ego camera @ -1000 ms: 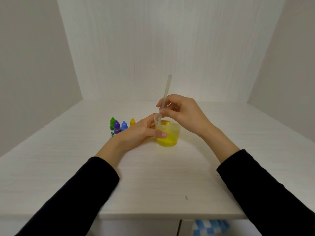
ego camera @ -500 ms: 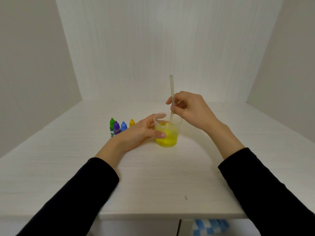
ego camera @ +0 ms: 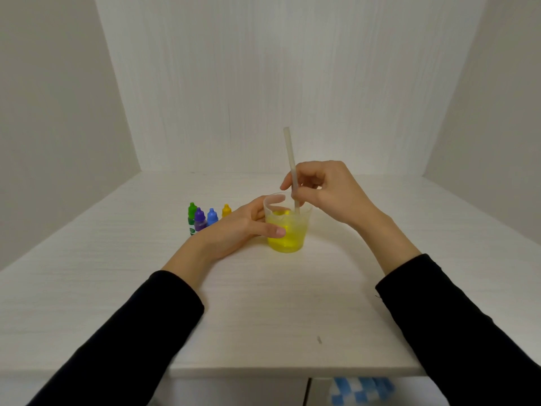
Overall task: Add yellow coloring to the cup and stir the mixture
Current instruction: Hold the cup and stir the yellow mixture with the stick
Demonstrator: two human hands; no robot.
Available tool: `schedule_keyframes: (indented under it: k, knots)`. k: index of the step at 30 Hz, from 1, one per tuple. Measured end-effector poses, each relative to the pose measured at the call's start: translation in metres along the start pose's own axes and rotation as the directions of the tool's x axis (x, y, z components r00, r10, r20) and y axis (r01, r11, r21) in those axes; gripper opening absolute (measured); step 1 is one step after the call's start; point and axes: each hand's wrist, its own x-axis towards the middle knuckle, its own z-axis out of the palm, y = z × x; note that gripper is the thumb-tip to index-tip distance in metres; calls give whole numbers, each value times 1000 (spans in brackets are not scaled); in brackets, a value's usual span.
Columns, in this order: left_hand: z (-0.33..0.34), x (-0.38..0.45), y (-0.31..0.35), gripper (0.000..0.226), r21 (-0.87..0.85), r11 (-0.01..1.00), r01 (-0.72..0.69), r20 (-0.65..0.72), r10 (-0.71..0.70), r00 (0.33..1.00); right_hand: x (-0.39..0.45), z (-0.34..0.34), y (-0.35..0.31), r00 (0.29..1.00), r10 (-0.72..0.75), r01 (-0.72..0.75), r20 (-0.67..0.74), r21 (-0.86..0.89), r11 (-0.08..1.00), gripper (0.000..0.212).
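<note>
A clear plastic cup [ego camera: 289, 235] with bright yellow liquid stands on the white table [ego camera: 263, 303]. My left hand [ego camera: 234, 230] wraps its left side, thumb across the front wall. My right hand [ego camera: 328, 191] pinches a pale translucent stir stick [ego camera: 289, 153] above the rim. The stick leans slightly left at the top, and its lower end dips into the liquid at the cup's right side. The yellow dropper bottle [ego camera: 226, 210] stands capped behind my left hand.
Green [ego camera: 192, 213], purple [ego camera: 199, 219] and blue [ego camera: 212, 216] dropper bottles stand in a cluster left of the cup. White walls close the table at the back and both sides. A blue-and-white checked thing [ego camera: 360, 389] shows below the front edge.
The stick has swung from the cup's left side to its right side, its top tilting from right to left. My right hand moved right with it. My left hand has stayed on the cup.
</note>
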Motion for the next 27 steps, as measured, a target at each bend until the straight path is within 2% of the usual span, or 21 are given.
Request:
schedule_keyframes:
  k: [3, 7, 11, 20, 27]
  knots:
    - [1, -1, 0, 81, 18, 1000, -12, 0, 12, 1000, -1, 3, -3, 1000, -15, 14, 20, 46, 999, 21]
    - [0, -1, 0, 71, 34, 999, -39, 14, 38, 999, -1, 9, -5, 1000, -22, 20, 20, 110, 994, 6]
    - [0, -1, 0, 68, 28, 999, -36, 14, 36, 999, 0, 14, -4, 1000, -2, -1, 22, 145, 989, 8]
    - [1, -1, 2, 70, 37, 999, -29, 13, 28, 1000, 5, 21, 3, 1000, 4, -3, -21, 80, 997, 12]
    - [2, -1, 2, 75, 20, 999, -26, 3, 26, 1000, 10, 19, 14, 997, -32, 29, -74, -36, 999, 13]
